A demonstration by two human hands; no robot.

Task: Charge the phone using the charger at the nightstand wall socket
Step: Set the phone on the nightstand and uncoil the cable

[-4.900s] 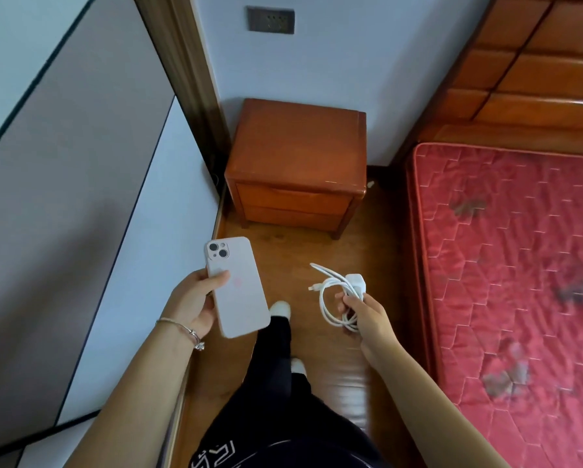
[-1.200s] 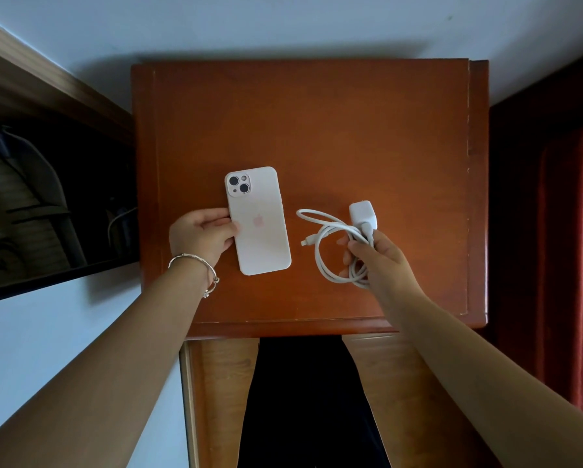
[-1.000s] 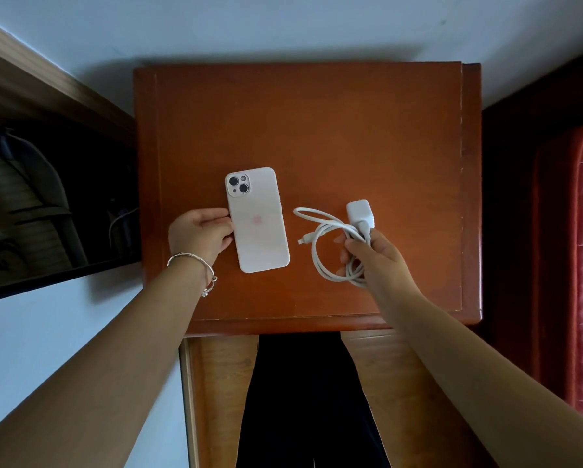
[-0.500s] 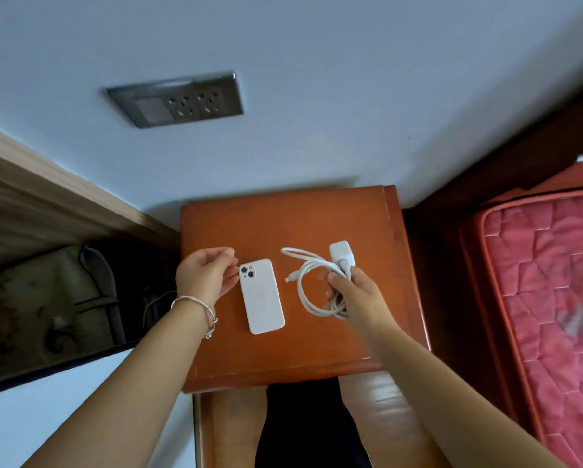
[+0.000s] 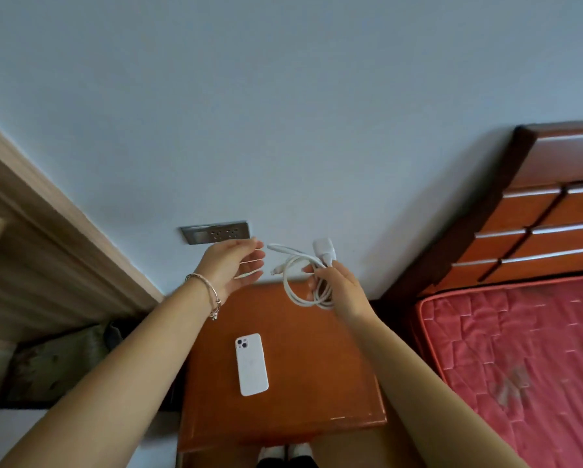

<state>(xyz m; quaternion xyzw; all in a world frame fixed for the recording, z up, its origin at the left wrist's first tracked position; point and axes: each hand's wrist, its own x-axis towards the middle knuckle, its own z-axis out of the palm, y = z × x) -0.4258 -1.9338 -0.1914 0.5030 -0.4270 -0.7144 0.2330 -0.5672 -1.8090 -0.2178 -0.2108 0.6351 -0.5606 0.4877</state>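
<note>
The wall socket (image 5: 216,232), a grey metal strip, sits on the pale blue wall at centre frame, just above the back edge of the nightstand (image 5: 317,383). The left hand (image 5: 231,266) is raised in front of the socket's lower right corner, fingers spread and loosely curved, gripping nothing; a thin bracelet (image 5: 209,295) circles its wrist. Just right of it the right hand (image 5: 337,287) grasps the charger (image 5: 324,251): the white plug block sticks up above the fingers and the coiled white cable (image 5: 298,282) loops down to the left, its free connector end pointing toward the left fingertips without touching them.

The phone (image 5: 251,364) lies face down on the nightstand's wooden top, lower centre of the frame, camera end toward the wall, well apart from both hands.

At right, a wooden headboard (image 5: 546,211) and a red quilted mattress (image 5: 519,349) stand close beside the nightstand. At left, a wood-grain frame (image 5: 57,238) runs diagonally, with a dark recess below holding shapes too dim to identify. The socket's holes are small and hard to count. Shoe tips (image 5: 285,452) show at the bottom edge.
</note>
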